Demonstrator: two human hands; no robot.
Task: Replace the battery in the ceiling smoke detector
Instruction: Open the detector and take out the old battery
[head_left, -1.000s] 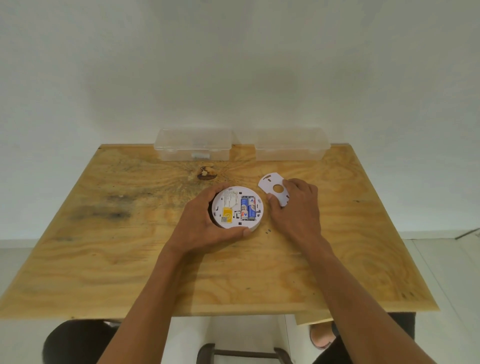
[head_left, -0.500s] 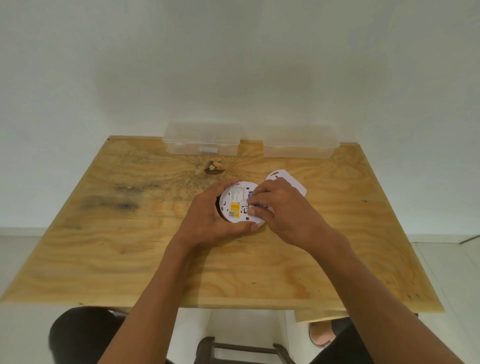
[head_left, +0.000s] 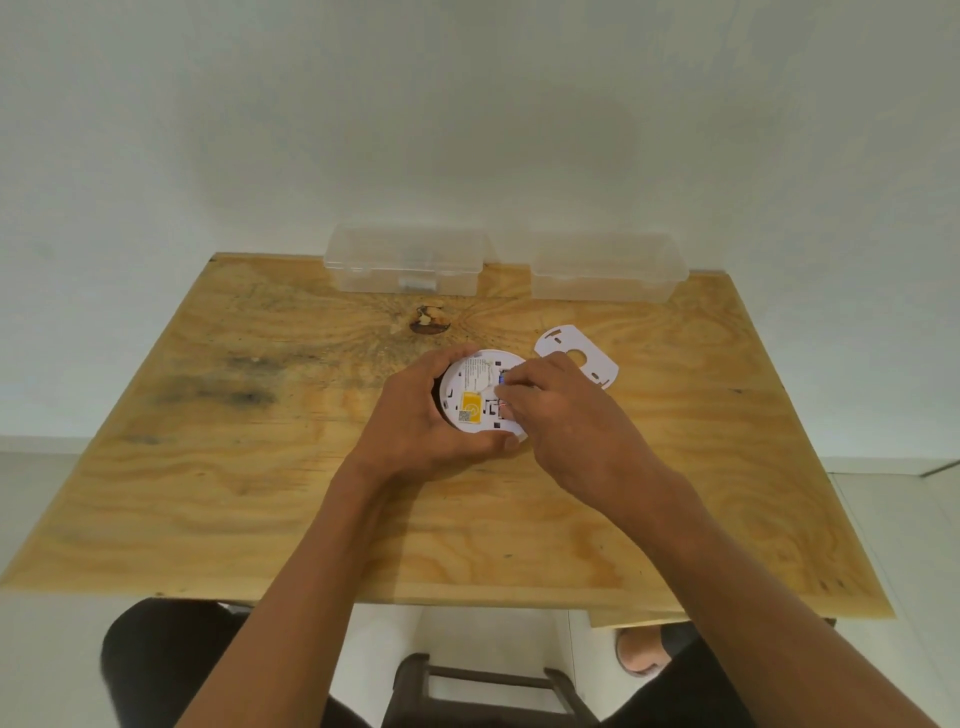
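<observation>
Since a second ago my right hand (head_left: 558, 410) has left the white cover plate (head_left: 576, 358) and come over onto the smoke detector (head_left: 480, 395), fingertips now down in the battery slot at its right side. Whether those fingers are actually pinching a battery (head_left: 502, 378) I cannot tell; only a sliver of blue shows past them. My left hand (head_left: 421, 421) is wrapped around the detector's left and near edge, thumb along the bottom, gripping it, same as before. Detector sits back-side up at centre frame on the wooden table (head_left: 260, 493), yellow sticker (head_left: 470, 404) and printed label facing me. Cover plate lies flat just right of and above the detector, partly behind my right hand. Two clear plastic boxes at the table's far edge against the wall, one upper centre (head_left: 408, 265), one to its right (head_left: 605, 270), lids shut. Dark knot in the wood (head_left: 428, 322) just below the left box. My knees and a stool show at bottom of frame.
</observation>
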